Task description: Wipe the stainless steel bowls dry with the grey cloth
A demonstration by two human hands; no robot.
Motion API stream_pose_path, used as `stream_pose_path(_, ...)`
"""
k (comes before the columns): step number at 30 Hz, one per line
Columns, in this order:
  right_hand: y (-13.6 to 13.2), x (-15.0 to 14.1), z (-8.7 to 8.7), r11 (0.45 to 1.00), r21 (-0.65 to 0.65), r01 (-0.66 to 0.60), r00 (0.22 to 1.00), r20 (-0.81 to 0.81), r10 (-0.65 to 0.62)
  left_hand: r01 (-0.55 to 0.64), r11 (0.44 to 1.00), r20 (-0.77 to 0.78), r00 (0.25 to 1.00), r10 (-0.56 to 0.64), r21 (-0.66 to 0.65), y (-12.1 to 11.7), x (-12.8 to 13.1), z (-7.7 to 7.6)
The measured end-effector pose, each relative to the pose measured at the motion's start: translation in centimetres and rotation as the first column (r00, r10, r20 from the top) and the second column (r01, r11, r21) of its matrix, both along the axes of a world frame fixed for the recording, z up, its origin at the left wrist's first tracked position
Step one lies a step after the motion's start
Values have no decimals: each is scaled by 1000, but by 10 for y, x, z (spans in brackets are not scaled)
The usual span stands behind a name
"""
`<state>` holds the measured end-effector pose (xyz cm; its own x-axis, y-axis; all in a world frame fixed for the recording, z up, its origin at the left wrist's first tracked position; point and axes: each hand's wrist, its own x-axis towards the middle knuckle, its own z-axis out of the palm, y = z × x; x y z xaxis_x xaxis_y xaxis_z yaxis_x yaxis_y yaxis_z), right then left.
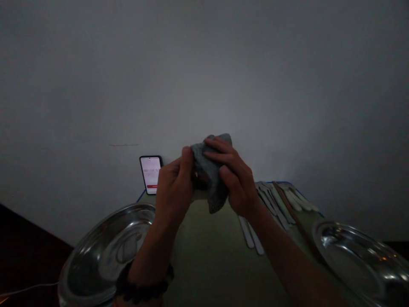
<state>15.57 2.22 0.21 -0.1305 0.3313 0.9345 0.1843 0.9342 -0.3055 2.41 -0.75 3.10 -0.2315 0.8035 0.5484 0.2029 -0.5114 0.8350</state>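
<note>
A grey cloth (214, 175) is bunched up between my two hands, above the far part of the green table. My right hand (238, 181) is closed on it, the fingers laid over its top and the thumb pressed to its side. My left hand (175, 187) is closed at the cloth's left edge, thumb up against it. A small glint shows in the dark gap between the hands, but what the left fingers grip is hidden. A dark beaded bracelet (143, 288) circles my left wrist.
Steel basins stand at both sides, a left basin (96, 251) and a right basin (354, 260). Several knives and other cutlery (275, 202) lie at the table's far right. A lit phone (151, 175) leans on the grey wall (204, 76). The green tabletop (204, 251) is between the basins.
</note>
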Motion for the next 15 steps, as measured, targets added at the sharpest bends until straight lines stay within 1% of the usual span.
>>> stream_pose_path(4,-7,-8,-3,987,91,132,987,77,-139,-41,997,-56,997,44,60,-2,-3,2)
stream_pose_path(7,-9,-10,-4,972,115,206,976,42,-212,-38,994,-91,995,47,103,-6,-2,5)
stream_pose_path(9,-11,-10,-3,963,100,250,968,-1,-252,-21,995,-111,993,32,102,-6,-3,5)
stream_pose_path(11,-11,-10,0,966,62,250,968,-24,-249,-5,998,-96,995,11,67,-5,-7,4)
stream_pose_path(13,-9,-8,3,973,7,232,972,-47,-231,29,1000,-30,999,-29,8,-1,-11,2)
stream_pose_path(15,-5,-5,5,974,-47,220,973,-68,-223,77,995,79,994,-72,-56,3,-15,0)
